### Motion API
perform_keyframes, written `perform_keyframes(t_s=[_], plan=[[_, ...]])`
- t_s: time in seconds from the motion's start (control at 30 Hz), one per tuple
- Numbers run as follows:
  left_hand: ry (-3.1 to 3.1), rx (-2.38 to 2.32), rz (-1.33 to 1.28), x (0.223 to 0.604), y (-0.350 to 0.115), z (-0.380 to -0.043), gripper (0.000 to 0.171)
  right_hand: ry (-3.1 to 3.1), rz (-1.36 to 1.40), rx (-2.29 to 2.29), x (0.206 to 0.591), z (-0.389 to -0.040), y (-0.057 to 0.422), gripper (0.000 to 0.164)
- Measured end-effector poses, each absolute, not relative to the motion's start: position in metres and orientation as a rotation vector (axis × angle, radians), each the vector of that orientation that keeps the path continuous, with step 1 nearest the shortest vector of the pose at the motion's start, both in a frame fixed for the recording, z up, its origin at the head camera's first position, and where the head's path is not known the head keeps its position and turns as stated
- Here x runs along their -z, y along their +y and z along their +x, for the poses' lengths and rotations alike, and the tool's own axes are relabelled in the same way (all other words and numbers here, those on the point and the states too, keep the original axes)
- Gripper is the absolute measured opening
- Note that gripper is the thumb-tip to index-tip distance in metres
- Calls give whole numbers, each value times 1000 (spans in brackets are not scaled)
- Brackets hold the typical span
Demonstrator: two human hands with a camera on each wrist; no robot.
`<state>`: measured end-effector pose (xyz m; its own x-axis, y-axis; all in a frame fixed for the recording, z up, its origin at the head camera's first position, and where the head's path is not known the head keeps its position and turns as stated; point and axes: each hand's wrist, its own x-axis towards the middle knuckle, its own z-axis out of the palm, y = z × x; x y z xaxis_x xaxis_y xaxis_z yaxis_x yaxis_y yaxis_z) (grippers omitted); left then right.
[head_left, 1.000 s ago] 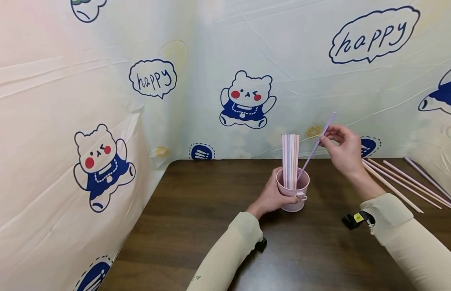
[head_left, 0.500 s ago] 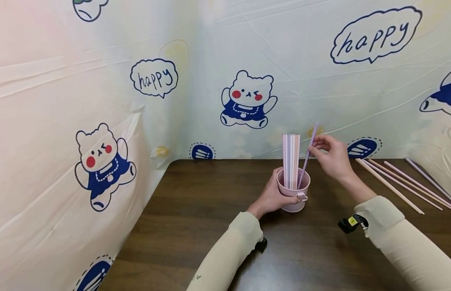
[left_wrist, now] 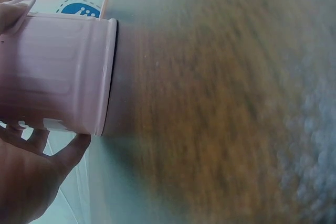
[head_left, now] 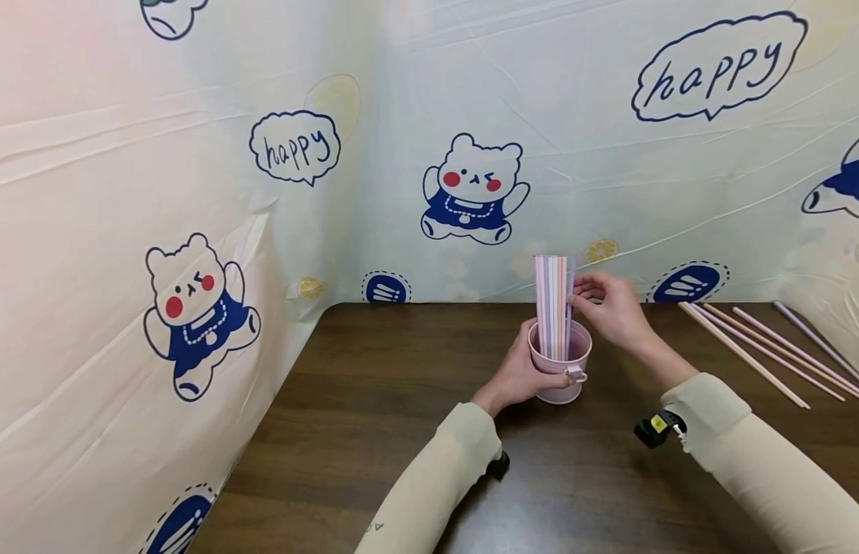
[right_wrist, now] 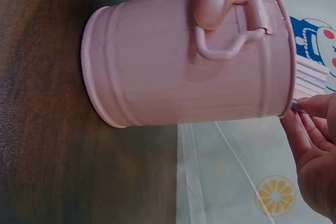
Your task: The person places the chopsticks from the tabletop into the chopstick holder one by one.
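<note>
In the head view, my left hand [head_left: 518, 375] holds a small pink metal bucket [head_left: 559, 394] upright on the table, gripping it round its left side. The left wrist view shows fingers [left_wrist: 73, 153] against the bucket wall, and in the right wrist view the thumb lies by a small wire handle [right_wrist: 223, 53]. Several pastel straws [head_left: 550, 304] stand in a bundle inside the bucket. My right hand [head_left: 613, 308] pinches a purple straw [head_left: 572, 285] between thumb and fingers. That straw stands nearly upright beside the bundle, its lower end inside the bucket.
Several loose straws [head_left: 762, 354] lie fanned out at the table's right side. A printed cloth [head_left: 374, 200] hangs behind and left of the dark wooden table [head_left: 374, 431], reaching its back edge.
My right hand has moved left and down, bringing the purple straw from a slant to nearly upright beside the bundle. The left hand and bucket have stayed in place.
</note>
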<state>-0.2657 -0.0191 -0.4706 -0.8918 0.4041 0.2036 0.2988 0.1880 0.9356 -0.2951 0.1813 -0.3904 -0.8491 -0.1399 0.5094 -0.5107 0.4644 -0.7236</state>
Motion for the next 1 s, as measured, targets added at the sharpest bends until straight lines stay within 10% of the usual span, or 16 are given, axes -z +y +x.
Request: perform_keyframes(t_s=[1.0], plan=[[2367,-1819,705,471,-18,-265,102,-2532,435,-1166,387,-293,240,33]])
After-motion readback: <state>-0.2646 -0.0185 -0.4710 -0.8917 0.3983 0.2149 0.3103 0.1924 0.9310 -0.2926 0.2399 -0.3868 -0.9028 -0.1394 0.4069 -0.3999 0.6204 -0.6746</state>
